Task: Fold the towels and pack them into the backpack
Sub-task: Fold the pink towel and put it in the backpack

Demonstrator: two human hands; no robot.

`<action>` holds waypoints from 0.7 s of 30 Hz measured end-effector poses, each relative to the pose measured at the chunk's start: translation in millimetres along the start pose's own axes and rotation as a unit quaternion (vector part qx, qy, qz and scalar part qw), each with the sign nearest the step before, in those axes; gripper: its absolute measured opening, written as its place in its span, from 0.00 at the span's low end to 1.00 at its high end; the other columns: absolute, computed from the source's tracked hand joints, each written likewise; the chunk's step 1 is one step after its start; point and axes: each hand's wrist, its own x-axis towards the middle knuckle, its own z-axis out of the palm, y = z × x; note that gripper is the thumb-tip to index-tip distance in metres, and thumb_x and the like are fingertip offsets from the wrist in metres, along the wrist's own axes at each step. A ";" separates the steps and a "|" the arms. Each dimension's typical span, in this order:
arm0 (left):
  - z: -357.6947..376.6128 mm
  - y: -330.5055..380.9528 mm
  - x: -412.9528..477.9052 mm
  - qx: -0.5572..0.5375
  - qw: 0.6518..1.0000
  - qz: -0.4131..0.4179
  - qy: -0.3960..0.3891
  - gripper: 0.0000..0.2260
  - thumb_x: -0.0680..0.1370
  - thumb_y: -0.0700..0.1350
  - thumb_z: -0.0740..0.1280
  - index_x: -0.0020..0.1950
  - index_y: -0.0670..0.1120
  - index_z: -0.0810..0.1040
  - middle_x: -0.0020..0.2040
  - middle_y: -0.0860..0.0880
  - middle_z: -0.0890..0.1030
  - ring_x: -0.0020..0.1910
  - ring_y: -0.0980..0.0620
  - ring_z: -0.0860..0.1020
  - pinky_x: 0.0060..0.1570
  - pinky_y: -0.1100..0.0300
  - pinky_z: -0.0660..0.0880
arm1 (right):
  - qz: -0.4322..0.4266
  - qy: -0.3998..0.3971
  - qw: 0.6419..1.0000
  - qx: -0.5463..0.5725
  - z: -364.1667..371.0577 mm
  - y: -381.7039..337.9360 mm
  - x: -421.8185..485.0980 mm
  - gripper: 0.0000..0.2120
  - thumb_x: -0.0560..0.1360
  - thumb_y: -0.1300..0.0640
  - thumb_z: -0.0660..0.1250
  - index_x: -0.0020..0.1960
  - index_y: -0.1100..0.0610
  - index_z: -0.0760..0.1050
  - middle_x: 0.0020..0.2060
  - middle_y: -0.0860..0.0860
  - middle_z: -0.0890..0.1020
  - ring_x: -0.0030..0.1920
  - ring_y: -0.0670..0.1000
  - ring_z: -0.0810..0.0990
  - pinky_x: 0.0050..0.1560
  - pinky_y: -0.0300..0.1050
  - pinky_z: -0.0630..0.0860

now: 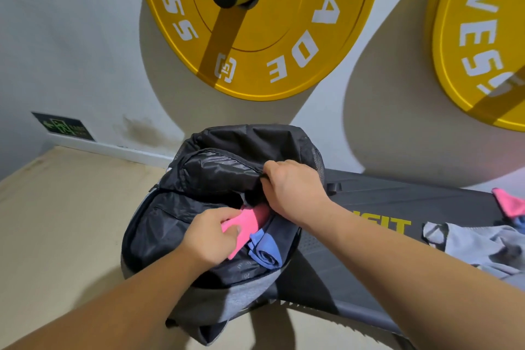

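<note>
A black and grey backpack (176, 233) stands on the end of a dark bench, its main compartment open toward me. My left hand (210, 236) grips a folded pink towel (250, 221) that sits partly inside the opening. A rolled blue towel (265, 250) lies in the opening just right of the pink one. My right hand (292, 190) pinches the upper flap of the backpack and holds the opening apart. More towels lie loose on the bench at the right: a grey one (477, 244) and a pink one (508, 204).
The dark bench (397, 202) runs off to the right along a white wall. Two yellow weight plates (255, 23) hang on the wall above, the second (483, 37) at the right edge. Beige floor (62, 221) lies to the left. A green exit sign (64, 126) sits low on the wall.
</note>
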 end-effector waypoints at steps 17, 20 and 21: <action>15.0 21.9 -33.8 0.164 0.979 0.098 0.074 0.16 0.81 0.45 0.62 0.69 0.50 0.74 0.66 0.53 0.74 0.65 0.50 0.70 0.63 0.52 0.73 | -0.028 -0.133 0.984 0.114 -7.7 39.9 -23.4 0.18 0.82 0.49 0.57 0.70 0.51 0.71 0.66 0.49 0.76 0.69 0.53 0.72 0.65 0.52 0.73; 7.0 37.3 -40.6 0.193 0.968 0.154 0.046 0.16 0.79 0.39 0.62 0.66 0.51 0.73 0.62 0.56 0.74 0.61 0.51 0.71 0.57 0.53 0.75 | -0.002 -0.075 0.989 0.131 -25.5 51.0 -37.9 0.23 0.83 0.47 0.57 0.76 0.49 0.64 0.71 0.46 0.72 0.71 0.52 0.70 0.66 0.52 0.73; 8.3 46.4 -41.3 0.199 0.962 0.181 0.035 0.17 0.79 0.39 0.62 0.67 0.52 0.73 0.62 0.56 0.74 0.62 0.52 0.71 0.57 0.53 0.75 | 0.009 -0.069 0.988 0.135 -31.1 55.7 -45.2 0.24 0.83 0.46 0.55 0.78 0.48 0.62 0.72 0.46 0.72 0.71 0.52 0.70 0.66 0.52 0.73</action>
